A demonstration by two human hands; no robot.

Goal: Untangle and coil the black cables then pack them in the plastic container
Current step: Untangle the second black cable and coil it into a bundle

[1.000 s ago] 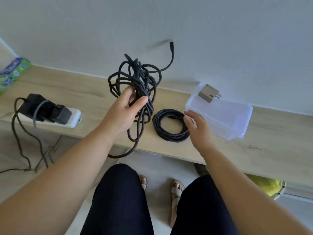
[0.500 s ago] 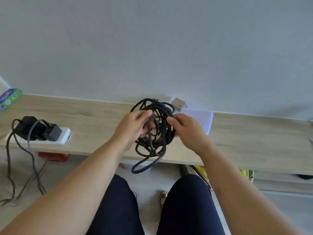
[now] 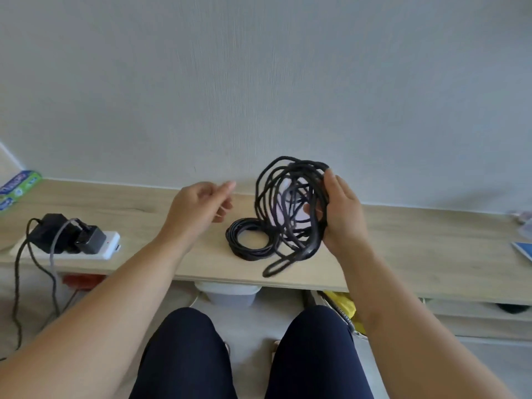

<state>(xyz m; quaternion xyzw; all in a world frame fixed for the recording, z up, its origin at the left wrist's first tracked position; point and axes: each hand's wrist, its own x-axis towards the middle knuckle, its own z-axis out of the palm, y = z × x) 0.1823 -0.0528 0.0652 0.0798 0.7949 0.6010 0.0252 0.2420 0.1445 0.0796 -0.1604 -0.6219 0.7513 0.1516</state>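
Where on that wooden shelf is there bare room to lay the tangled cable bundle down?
Widest bare wood lies right of the right hand, running toward the blue-edged item at the end of the shelf. A smaller patch sits between the power strip and the coiled cable, under the left hand. It is crowded where the tangled bundle hangs right by that coil.

The loose cable bundle (image 3: 305, 166) hides nearly all of the plastic container (image 3: 281, 197), only a pale patch showing through its loops; it also covers the right side of the coiled cable (image 3: 247, 243) and most of the right hand's (image 3: 342, 214) fingers (image 3: 309, 209); its lowest loop is blurred; the left edge cuts off a green packet (image 3: 17, 187).
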